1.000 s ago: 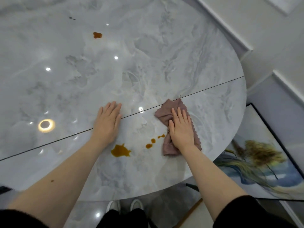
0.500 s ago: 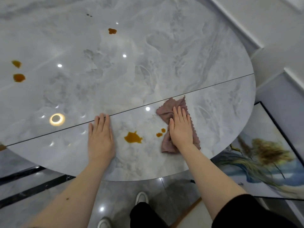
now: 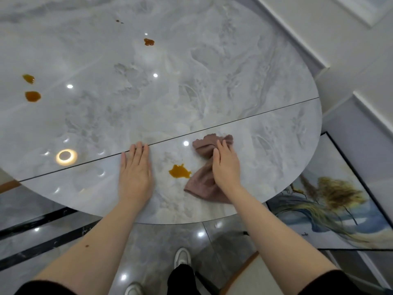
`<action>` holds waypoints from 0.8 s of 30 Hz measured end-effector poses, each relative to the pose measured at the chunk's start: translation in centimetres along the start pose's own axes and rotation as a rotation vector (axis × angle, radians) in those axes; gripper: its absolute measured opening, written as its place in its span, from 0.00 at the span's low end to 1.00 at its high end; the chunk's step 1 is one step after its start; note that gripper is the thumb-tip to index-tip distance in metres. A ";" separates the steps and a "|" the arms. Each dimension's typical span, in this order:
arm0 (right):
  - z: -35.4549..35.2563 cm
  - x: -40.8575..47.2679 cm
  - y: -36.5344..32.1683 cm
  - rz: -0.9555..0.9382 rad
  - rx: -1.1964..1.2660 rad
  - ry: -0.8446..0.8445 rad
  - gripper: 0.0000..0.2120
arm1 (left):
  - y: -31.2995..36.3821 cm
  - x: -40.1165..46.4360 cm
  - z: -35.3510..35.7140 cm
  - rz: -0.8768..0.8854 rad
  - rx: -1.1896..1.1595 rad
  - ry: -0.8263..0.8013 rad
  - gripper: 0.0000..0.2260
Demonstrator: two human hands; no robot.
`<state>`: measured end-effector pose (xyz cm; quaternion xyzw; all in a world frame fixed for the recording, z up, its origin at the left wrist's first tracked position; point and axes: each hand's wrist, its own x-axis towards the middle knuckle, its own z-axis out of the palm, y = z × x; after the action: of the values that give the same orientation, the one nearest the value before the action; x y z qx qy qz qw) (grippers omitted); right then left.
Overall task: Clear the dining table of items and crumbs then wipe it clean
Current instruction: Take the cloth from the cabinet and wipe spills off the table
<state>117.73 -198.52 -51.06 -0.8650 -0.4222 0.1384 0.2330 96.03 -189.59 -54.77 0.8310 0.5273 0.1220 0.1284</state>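
A round, glossy grey marble-patterned desk (image 3: pixel 191 86) fills most of the view, with a thin dark seam (image 3: pixel 244 119) running across it from near left to far right. The left hand (image 3: pixel 136 169) lies flat on the near part of the desk, fingers straight and together, their tips reaching the seam; its grip is apart and holds nothing. The right hand (image 3: pixel 225 165) presses palm-down on a crumpled dusty-pink cloth (image 3: pixel 202 179), its fingers bent over the bunched far end; whether they actually clutch the fabric cannot be told. The cloth lies on the near right part of the desk, just near of the seam, its near end spreading toward the desk's edge. Between the two hands sits an amber-brown liquid spill (image 3: pixel 179 171), its right edge touching the cloth. More amber spots mark the desk: two at the far left (image 3: pixel 33 96) (image 3: pixel 28 78), one toward the far middle (image 3: pixel 148 41), and tiny dark specks (image 3: pixel 118 21) beyond it. On the grey tiled floor (image 3: pixel 148 241) to the right leans a framed painting of trees (image 3: pixel 331 201), and a white shoe (image 3: pixel 182 257) shows below the desk's edge.
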 end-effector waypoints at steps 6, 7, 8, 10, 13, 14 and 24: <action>2.1 -0.3 1.1 -0.118 -0.312 -0.111 0.32 | -0.9 -0.9 -0.2 -0.094 -0.005 0.019 0.22; 2.8 -0.5 0.4 -0.096 -0.337 -0.072 0.34 | -0.8 -0.9 -0.2 -0.095 0.002 0.022 0.22; 3.4 -0.6 -0.3 -0.079 -0.347 -0.044 0.35 | -0.8 -0.8 -0.2 -0.093 0.008 0.025 0.22; 4.6 -0.8 -1.7 -0.060 -0.343 -0.026 0.36 | -1.0 -0.9 -0.2 -0.096 0.009 0.014 0.23; 6.2 -0.7 -4.0 -0.026 -0.332 -0.036 0.31 | -1.0 -0.9 -0.1 -0.092 0.016 0.020 0.23; 6.8 -0.5 -4.8 -0.017 -0.322 -0.031 0.30 | -0.9 -0.8 -0.2 -0.093 0.018 0.024 0.24; 7.3 -1.4 -5.6 -0.373 -0.190 -0.119 0.27 | -1.1 -0.7 -0.7 -0.089 -0.041 0.023 0.22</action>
<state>109.98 -194.55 -54.30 -0.7801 -0.5993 0.1033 0.1468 94.57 -189.74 -54.58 0.8024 0.5626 0.1365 0.1448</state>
